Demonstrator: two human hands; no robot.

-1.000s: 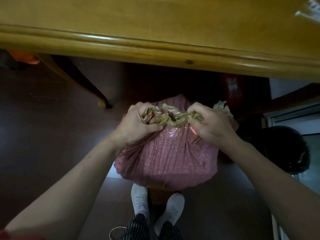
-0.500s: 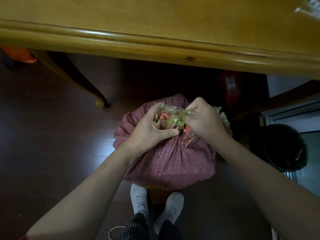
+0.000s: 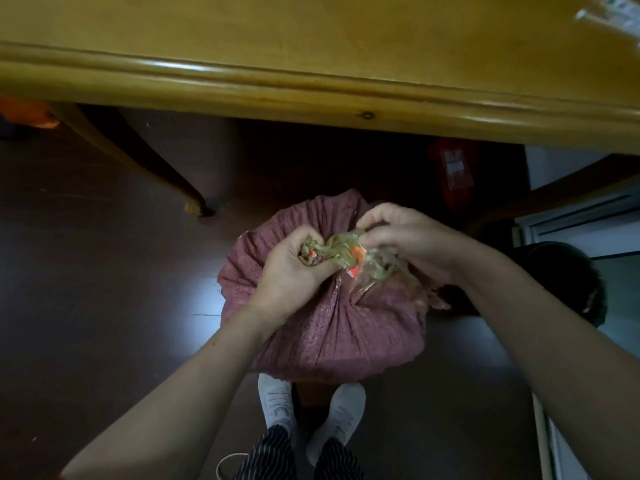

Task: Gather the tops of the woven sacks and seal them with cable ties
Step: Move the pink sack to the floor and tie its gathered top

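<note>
1. Gripping the bunched mouth of the sack, your left grip (image 3: 294, 268) has its fingers and thumb curled tight round the gathered top (image 3: 332, 249), a greenish, crumpled wad of material that sticks up out of the fist.
2. Your right grip (image 3: 408, 244) sits just beside the left one. Its fingers are curled and pinch the looser part of the same top, which spills out to the right under the palm.
3. An orange-red marking (image 3: 356, 261) shows among the folds between your two grips.
4. The woven sack (image 3: 339, 334) is pinkish-red, full and rounded. Its cloth is drawn into pleats that run out from the neck beneath your hands.
5. It stands on the dark floor (image 3: 86, 289), just beyond your white shoes (image 3: 277, 400), and lies below the near edge of the wooden worktop (image 3: 311, 36).
6. A curved table leg (image 3: 138, 161) comes down to the floor left of and beyond the sack, apart from it.
7. A dark round bin (image 3: 561, 282) stands near the sack's right side.
8. A red object (image 3: 453, 171) lies in the shadow under the worktop; it is too dim to say what it is.
9. A clear plastic packet (image 3: 613, 12) lies on the worktop at its far right corner.
</note>
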